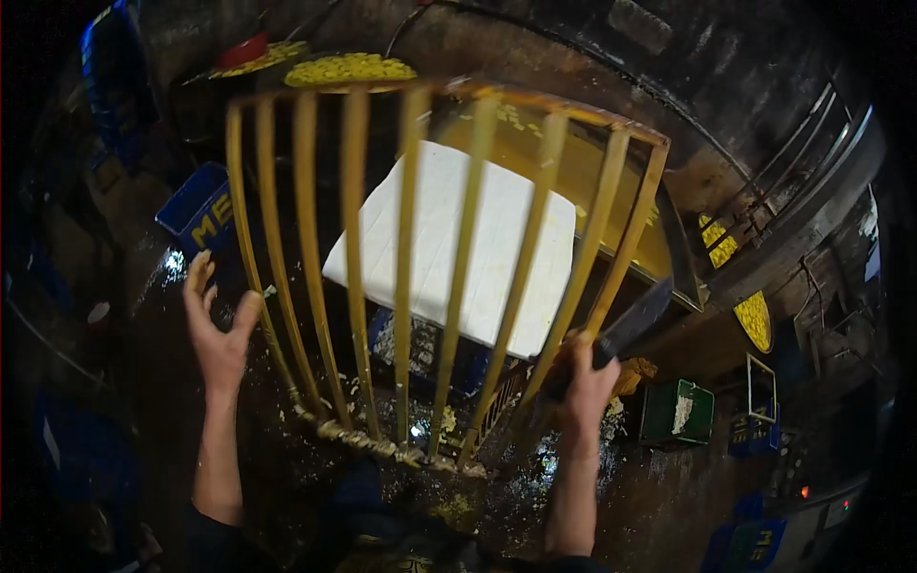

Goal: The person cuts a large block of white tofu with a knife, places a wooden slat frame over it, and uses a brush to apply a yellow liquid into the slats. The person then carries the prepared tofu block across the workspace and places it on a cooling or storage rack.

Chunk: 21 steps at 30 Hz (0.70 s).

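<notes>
A large wooden slatted rack [469, 215] stands tilted in front of me, blurred as if in motion. My right hand [589, 379] grips its right lower part and also the dark handle of a broad-bladed knife [641, 311], whose blade points up and right. At the rack's left side my left hand [221, 329] is spread, thumb close to the outermost slat; whether it touches cannot be told. Behind the slats lies a thick white slab [437, 215], like tofu, marked with straight parallel lines. Crumbs cling to the rack's lower edge.
Beyond the slab is a wide vat [680, 251] of yellow-brown liquid with floating pieces. Round trays of yellow pieces [351, 69] and a red bowl [242, 51] are farther off. A blue crate [188, 200] stands left, a green crate [659, 412] right. The wet floor is strewn with scraps.
</notes>
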Tool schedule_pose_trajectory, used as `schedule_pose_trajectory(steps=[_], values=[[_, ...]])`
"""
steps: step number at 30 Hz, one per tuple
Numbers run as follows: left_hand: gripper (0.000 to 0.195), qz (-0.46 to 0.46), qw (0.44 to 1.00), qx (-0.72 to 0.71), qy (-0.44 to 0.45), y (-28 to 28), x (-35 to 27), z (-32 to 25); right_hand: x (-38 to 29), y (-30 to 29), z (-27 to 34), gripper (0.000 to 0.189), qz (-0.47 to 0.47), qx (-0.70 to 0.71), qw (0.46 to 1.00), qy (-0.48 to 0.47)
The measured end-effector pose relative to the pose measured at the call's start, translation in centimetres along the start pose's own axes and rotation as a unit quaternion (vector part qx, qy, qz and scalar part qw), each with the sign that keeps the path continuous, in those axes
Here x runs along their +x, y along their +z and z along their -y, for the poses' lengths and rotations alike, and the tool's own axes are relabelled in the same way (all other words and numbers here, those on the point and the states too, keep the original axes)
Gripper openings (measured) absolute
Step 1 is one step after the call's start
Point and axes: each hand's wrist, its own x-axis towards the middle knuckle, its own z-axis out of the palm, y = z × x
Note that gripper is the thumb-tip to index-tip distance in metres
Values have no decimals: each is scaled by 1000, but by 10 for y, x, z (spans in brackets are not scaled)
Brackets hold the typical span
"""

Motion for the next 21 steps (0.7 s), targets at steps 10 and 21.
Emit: schedule_pose_trajectory(steps=[10, 21], values=[[22, 364, 825, -266, -340, 117, 58, 92, 90, -70, -34, 20, 117, -152, 975, 116], [27, 358, 865, -194, -292, 264, 78, 149, 71, -90, -147, 28, -79, -290, 954, 21]])
